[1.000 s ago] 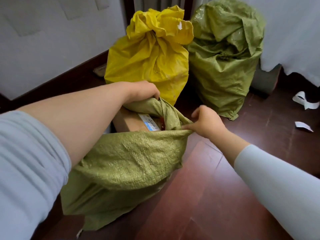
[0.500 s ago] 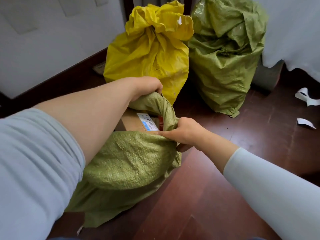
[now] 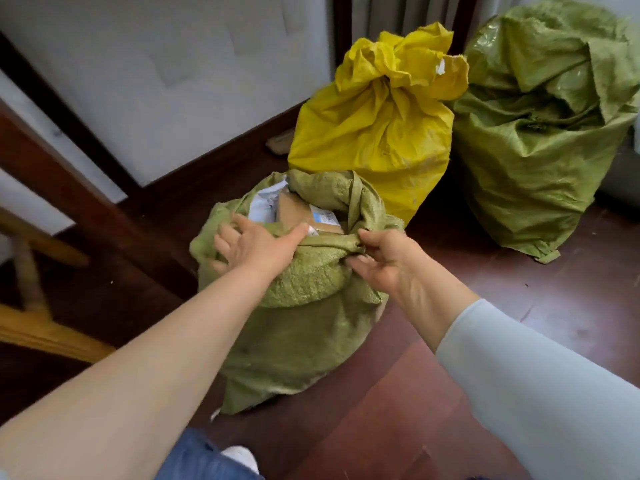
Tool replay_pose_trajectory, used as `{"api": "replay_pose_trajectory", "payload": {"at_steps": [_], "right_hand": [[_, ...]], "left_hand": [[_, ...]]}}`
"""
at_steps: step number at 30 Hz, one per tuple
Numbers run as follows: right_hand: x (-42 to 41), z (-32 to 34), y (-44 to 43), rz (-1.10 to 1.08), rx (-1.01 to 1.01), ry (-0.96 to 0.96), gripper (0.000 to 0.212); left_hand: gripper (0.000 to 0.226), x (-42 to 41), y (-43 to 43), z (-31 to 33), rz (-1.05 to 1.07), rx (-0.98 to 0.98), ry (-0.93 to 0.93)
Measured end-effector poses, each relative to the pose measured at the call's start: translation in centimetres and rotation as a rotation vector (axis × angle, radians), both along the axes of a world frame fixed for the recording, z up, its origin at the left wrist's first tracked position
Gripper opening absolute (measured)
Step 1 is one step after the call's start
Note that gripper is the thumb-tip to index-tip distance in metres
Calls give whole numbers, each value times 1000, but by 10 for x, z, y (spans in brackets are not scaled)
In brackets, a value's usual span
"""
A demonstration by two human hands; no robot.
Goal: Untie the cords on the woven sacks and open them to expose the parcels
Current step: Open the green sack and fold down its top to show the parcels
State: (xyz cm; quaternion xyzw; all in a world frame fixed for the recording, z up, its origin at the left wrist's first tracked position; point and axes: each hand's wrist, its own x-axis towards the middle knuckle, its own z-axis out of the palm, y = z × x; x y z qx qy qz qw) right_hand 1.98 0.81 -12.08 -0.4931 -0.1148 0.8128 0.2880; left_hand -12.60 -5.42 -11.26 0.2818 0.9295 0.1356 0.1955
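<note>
The near green sack [image 3: 294, 334] stands on the floor [image 3: 519, 306] in the middle of the scene, just near of the yellow sack [image 3: 374, 126]. Its woven cloth looks thin, limp and a little slick, so it should fold and slide easily, while the load inside likely makes the whole sack heavy and slow to shift. The best hold is the rolled rim [image 3: 322, 242], where the doubled cloth gives the fingers a thick edge to take and push down evenly on both sides.

The left hand [image 3: 256, 247] lies flat with fingers spread on the left of that rim, holding nothing. The right hand [image 3: 384, 265] pinches the rim's right end between thumb and fingers.

The sack is dull olive, coarse-weaved and creased, its mouth already open and turned down. Inside show a cardboard box [image 3: 294, 211] with a label and a pale mailer [image 3: 263, 202] to its left. The yellow sack's neck is still gathered shut; the far green sack [image 3: 540, 133], at the right, is crumpled on top, and whether it is tied I cannot tell
</note>
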Motion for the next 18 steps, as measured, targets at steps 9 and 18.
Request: {"api": "replay_pose_trajectory", "payload": {"at_steps": [9,18], "right_hand": [[-22,2,-8,-75,-103,75,13],[-26,-25,-19,-105,-208,-65,33]], "left_hand": [[70,2,-49,-16,744,598,-485],[37,-2,-76,-28,1209,1003,-1345]]}}
